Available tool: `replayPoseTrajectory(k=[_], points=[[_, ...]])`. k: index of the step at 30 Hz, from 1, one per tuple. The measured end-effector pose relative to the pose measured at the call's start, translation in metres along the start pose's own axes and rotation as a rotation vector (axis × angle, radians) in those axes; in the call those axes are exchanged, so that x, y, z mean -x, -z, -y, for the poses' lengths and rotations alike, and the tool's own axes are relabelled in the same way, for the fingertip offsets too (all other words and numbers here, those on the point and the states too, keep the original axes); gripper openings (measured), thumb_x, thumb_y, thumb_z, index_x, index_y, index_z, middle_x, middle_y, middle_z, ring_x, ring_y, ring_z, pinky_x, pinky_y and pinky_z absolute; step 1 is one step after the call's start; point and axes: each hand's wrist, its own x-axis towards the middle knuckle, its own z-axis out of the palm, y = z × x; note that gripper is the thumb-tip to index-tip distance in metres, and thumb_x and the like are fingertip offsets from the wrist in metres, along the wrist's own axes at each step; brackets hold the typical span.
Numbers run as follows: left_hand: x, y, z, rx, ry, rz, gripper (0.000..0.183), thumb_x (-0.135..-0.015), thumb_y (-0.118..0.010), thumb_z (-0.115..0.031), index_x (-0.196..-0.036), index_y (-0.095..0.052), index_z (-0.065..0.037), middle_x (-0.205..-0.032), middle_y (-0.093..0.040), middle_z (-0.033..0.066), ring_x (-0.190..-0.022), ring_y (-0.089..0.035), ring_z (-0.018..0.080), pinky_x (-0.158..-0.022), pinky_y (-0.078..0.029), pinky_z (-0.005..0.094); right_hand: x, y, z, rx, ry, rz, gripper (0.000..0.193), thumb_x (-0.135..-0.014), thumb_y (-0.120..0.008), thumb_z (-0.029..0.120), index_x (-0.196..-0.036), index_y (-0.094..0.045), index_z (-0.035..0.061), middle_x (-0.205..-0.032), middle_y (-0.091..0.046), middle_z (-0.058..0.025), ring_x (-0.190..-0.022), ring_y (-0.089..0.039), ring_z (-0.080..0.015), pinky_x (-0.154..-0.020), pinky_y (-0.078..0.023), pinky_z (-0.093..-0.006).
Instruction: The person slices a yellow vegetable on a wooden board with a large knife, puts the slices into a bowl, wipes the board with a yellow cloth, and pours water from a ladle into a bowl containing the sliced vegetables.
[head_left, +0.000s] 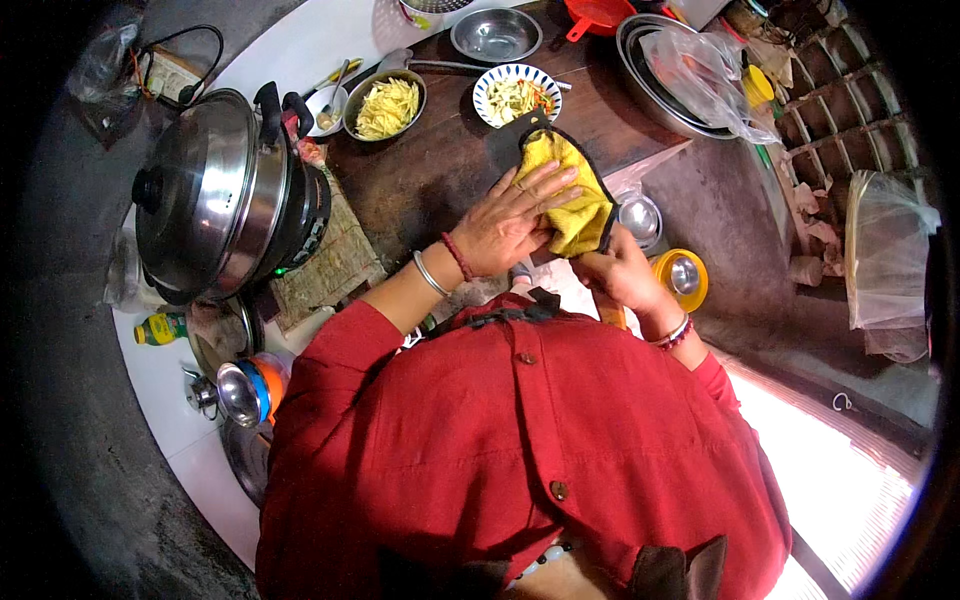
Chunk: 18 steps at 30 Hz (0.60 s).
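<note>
The left hand lies nearly flat on the yellow cloth, probably to press it. The right hand's grip curls at its lower edge; I cannot tell how closed, or on what.

Fisheye bend, blk vignette; blown-out glare lwr R; refl. on pot lid; L dim.

Yellow cloth, edged in black
The shirt is red, the bowl white with blue dashes (rather leaf-like), the tabletop brown.
</note>
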Motion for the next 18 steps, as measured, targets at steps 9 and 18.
replayPoseTrajectory(k=[9,18], points=[[0.015,0.008,0.044,-0.016,0.119,-0.081,0.066,-0.09,-0.052,-0.013,-0.152,-0.033,-0.016,-0.159,-0.027,0.0082,-0.148,-0.023,0.0291,-0.119,-0.021,0.0473,0.011,0.005,0.001,-0.032,-0.065,0.128,0.05,-0.08,-0.057,-0.005,-0.129,-0.05,-0.0015,-0.082,-0.058,-0.0029,-0.06,-0.052,-0.0095,-0.054,-0.041,-0.0231],[0.053,-0.022,0.122,2.103,0.591,-0.675,0.052,-0.099,-0.05,-0.048,-0.124,-0.06,-0.003,-0.119,-0.067,0.0131,-0.105,-0.067,0.0275,-0.097,-0.051,0.041,0.004,-0.001,0.008,-0.235,-0.012,0.196,0.037,-0.091,-0.065,0.009,-0.124,-0.053,-0.0007,-0.075,-0.058,-0.0005,-0.055,-0.05,-0.0063,-0.048,-0.037,-0.0205]])
